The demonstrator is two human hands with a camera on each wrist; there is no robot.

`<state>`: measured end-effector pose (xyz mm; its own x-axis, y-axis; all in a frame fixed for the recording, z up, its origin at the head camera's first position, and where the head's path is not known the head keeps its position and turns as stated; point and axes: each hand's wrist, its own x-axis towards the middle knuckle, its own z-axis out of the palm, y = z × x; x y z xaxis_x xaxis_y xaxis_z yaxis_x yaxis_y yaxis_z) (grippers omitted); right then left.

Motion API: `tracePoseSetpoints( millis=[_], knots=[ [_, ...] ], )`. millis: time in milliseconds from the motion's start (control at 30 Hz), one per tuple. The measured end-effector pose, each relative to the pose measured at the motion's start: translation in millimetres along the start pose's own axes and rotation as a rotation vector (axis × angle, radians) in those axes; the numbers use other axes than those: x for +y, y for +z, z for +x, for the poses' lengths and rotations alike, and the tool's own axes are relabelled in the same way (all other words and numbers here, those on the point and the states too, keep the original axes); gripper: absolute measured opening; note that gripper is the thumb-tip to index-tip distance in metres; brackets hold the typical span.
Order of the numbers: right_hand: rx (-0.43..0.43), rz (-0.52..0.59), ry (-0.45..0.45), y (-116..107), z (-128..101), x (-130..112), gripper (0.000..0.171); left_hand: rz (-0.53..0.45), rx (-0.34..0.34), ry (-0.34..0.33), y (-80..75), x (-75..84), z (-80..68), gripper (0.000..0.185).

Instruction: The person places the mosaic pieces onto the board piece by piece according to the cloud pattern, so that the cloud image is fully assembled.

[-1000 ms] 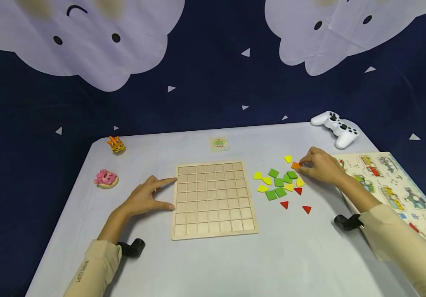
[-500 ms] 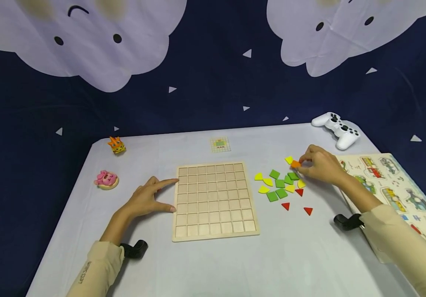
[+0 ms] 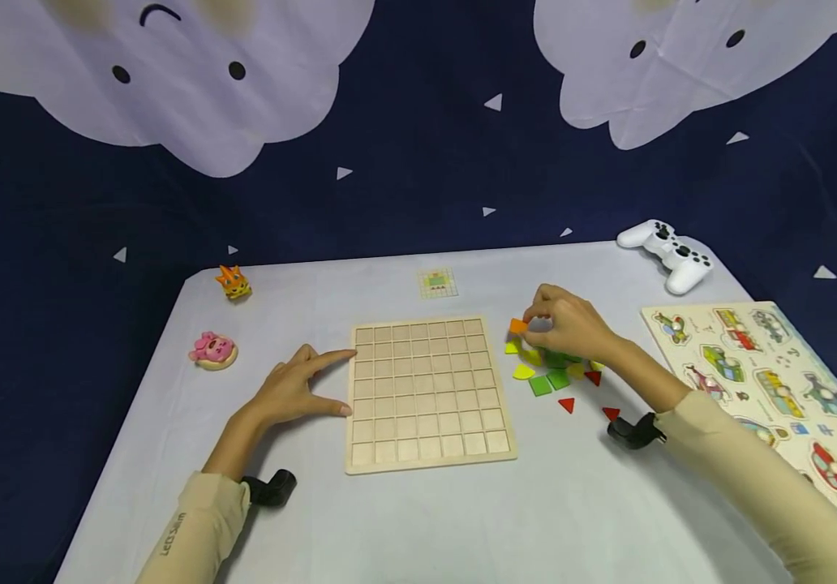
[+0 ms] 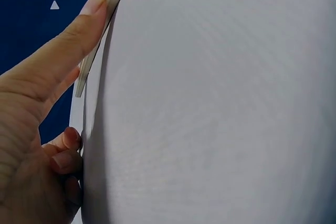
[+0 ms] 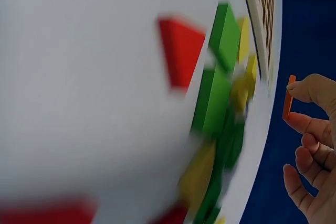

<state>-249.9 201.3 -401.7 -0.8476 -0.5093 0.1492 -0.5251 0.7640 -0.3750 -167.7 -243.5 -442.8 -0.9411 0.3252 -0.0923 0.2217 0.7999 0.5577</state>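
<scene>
The orange tile (image 3: 517, 326) sits at the very tips of the right hand's thumb and forefinger. The right hand (image 3: 568, 324) pinches it by its edges, the rest of the tile jutting out past the fingertips toward the wooden grid board (image 3: 426, 389). The right wrist view shows it clear of the worktop (image 3: 418, 527), held between thumb and forefinger, with the other fingers loosely bent beside it. It is just beside the board's far right corner, apart from it.

Beneath and nearer the person than this hand lie green tiles (image 3: 540, 385), yellow pieces (image 3: 524, 371) and red triangles (image 3: 567, 405), some partly hidden by the hand.

The left hand (image 3: 287, 389) has its thumb and forefinger spread wide apart, their tips touching the board's left edge; its other fingers are bent below, well apart from the orange tile.

Beyond the board lies a small patterned card (image 3: 437, 282). A picture puzzle (image 3: 747, 391) lies right of the right hand, with a white controller (image 3: 681, 266) past its far edge.
</scene>
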Motion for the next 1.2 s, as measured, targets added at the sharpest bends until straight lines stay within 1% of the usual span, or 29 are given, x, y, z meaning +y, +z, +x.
tracePoseSetpoints(
  millis=[267,433,567,667,967,1200],
  knots=[
    [-0.022,0.024,-0.135,28,24,-33,0.022,-0.001,0.018,0.022,0.3,-1.1,0.8,0.09],
    [-0.02,0.041,-0.19,39,35,-49,0.022,-0.016,0.024,0.013,1.1,-1.0,1.9,0.09],
    [-0.032,0.048,-0.211,44,43,-59,0.023,-0.02,0.023,0.007,1.1,-0.3,1.8,0.09],
    [-0.039,0.036,-0.229,49,49,-65,0.024,-0.023,0.023,0.007,0.7,0.1,1.4,0.09],
    [-0.042,-0.001,-0.322,59,63,-77,0.024,-0.018,0.03,0.014,0.9,-1.8,0.8,0.09],
    [-0.045,-0.029,-0.352,67,67,-82,0.022,-0.031,0.027,0.01,1.1,-1.6,1.3,0.09]
  ],
)
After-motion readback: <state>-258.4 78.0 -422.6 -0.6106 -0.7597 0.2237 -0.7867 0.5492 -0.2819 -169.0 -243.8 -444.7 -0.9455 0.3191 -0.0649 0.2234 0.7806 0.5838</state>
